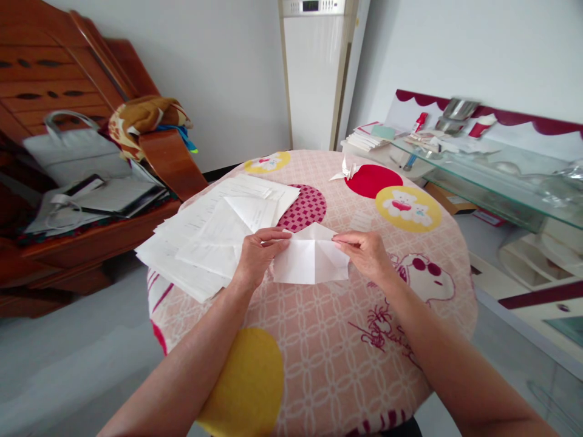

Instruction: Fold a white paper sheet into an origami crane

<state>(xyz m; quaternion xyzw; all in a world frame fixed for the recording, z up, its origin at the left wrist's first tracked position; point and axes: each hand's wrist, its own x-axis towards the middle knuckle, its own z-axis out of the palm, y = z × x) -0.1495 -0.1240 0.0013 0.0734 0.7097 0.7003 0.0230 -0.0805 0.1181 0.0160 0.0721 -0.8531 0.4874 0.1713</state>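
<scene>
Between my two hands is a folded sheet of white paper (300, 264), with a crease down its middle and a pointed flap rising at the top. My left hand (264, 252) pinches its upper left edge between thumb and fingers. At the upper right edge, the thumb and fingers of my right hand (364, 252) pinch it too. Just left of my left hand lies a spread stack of white paper sheets (195, 255), some with print. Farther back on the table stands a small folded white paper figure (347, 170).
The round table wears a patterned pink cloth (291, 370). On the right is a glass shelf (492, 173) with papers, a red bottle (419, 121) and other items. A wooden chair (168, 155) at left holds a grey bag (75, 149). A white cabinet-like unit (314, 79) stands behind.
</scene>
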